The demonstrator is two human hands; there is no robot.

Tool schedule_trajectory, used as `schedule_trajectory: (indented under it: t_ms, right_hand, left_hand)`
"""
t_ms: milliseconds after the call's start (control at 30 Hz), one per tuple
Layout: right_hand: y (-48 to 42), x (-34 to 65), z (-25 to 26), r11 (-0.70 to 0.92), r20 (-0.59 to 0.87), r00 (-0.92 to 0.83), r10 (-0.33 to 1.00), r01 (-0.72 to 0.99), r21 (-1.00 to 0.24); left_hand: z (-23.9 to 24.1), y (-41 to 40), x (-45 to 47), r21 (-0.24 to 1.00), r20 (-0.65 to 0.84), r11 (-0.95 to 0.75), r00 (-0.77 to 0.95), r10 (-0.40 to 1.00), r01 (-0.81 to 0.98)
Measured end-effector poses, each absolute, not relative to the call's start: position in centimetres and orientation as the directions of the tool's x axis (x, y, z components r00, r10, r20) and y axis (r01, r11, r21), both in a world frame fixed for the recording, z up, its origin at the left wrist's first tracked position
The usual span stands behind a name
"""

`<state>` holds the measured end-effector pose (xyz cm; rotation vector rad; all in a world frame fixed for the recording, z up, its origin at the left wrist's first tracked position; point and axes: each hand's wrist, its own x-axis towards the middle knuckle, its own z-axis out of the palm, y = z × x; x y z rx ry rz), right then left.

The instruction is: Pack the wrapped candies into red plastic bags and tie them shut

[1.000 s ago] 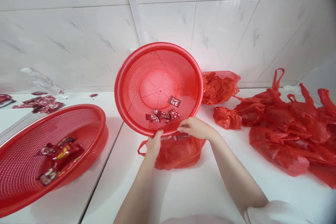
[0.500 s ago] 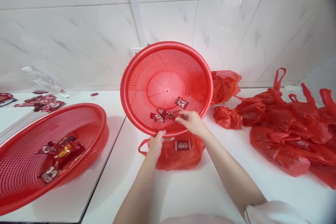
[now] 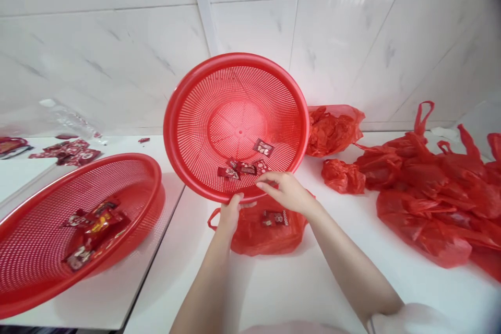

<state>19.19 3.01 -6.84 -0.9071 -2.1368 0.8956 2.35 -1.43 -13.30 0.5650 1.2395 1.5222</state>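
A red mesh basket (image 3: pixel 235 60) is tilted so that its inside faces me. My left hand (image 3: pixel 231 213) grips its near rim. Several small red-and-brown wrapped candies (image 3: pixel 248 168) lie low on its wall, and another wrapped candy (image 3: pixel 263 147) sits a little higher. Over the near right rim, close to the candies, is my right hand (image 3: pixel 288 192), its fingers and thumb apart and nothing visible between them. Below the rim, a red plastic bag (image 3: pixel 254 240) lies on the white table, partly hidden by the basket, with a wrapped candy (image 3: pixel 275 218) at it.
A second red basket (image 3: pixel 151 188) with several packets tilts at the left. Behind it are loose wrapped snacks (image 3: pixel 72 151) and a clear plastic bottle (image 3: pixel 72 120). Filled red bags (image 3: pixel 430 193) pile up at the right. A crumpled red bag (image 3: pixel 332 130) lies by the tiled wall.
The basket has shifted left and tipped slightly. My right hand has drawn back from the candies, which are spread more visibly. The candy at the bag below looks differently placed.
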Motion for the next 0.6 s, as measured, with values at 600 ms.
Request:
schedule_trajectory:
  t_ms: [600]
  right_hand:
    - [5.6,18.6,-9.7,0.057,0.132,-0.466,0.875,-0.171,-0.984]
  left_hand:
    - [-13.9,-2.0,3.1,0.901,-0.351,0.234,-0.297,0.888,-0.365]
